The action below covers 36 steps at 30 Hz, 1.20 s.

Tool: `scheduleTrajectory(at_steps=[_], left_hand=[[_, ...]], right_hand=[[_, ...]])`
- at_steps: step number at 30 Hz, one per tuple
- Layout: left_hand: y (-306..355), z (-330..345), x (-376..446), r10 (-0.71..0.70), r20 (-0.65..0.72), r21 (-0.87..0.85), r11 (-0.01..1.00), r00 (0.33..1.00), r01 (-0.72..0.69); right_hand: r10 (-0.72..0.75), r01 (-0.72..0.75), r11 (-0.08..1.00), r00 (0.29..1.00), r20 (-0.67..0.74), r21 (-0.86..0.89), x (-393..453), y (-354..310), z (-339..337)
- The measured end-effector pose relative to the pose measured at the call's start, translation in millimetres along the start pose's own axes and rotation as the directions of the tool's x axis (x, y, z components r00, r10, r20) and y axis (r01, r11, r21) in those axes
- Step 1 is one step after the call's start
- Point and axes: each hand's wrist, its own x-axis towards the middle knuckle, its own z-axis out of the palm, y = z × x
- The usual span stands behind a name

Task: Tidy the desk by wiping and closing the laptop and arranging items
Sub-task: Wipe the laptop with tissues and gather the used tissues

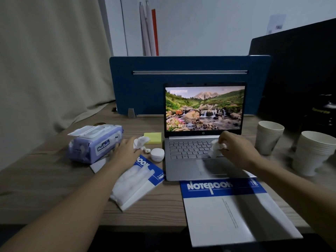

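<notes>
— Laptop first: how does it look?
— Silver open laptop point(203, 142), lid upright, screen lit with a mountain stream picture, sitting near the back edge of the wooden desk point(45, 171), right of centre.
— And the hands?
— The right hand point(234, 148) hovers over the keyboard, fingers curled around a crumpled white wipe point(216, 148) that touches the keys. The left hand point(127, 150) is mostly flat, fingers extended, resting beside the purple pack of wet wipes point(94, 142) with its flap lid open; another bit of white tissue point(140, 141) sits at its fingertips, whether gripped I cannot tell.
— Anything else?
— A yellow sticky-note pad point(153, 137) and a small round white case point(157, 154) lie just left of the laptop. A blue-and-white notebook point(223, 206) overhangs the front edge; a smaller one point(143, 177) lies under a folded white cloth point(131, 186). Stacked paper cups point(269, 137) stand towards the right edge.
</notes>
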Motion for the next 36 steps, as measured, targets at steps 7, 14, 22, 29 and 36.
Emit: scheduleTrajectory(at_steps=[7,14,22,29,36], left_hand=[[-5,-13,-2,0.018,-0.221,-0.087,0.995,0.975,-0.038],[-21,-42,-26,0.139,-0.246,-0.059,0.986,0.959,-0.157],[-14,-57,-100,0.283,0.062,0.036,0.958,0.957,-0.285],[-3,-57,-128,0.244,0.289,0.109,0.952,0.926,-0.285],[5,-41,-130,0.272,0.071,0.053,0.960,0.960,-0.276]], right_hand=[[0.009,-0.008,1.000,0.999,-0.032,0.023,3,-19,8],[0.011,-0.011,1.000,0.999,-0.048,0.002,-2,-37,11],[0.023,-0.024,1.000,0.998,-0.063,-0.019,-17,-63,-3],[-0.005,0.004,0.999,1.000,-0.029,-0.046,-46,-75,-19],[0.028,-0.031,0.997,0.999,-0.034,-0.073,-69,-64,-30]])
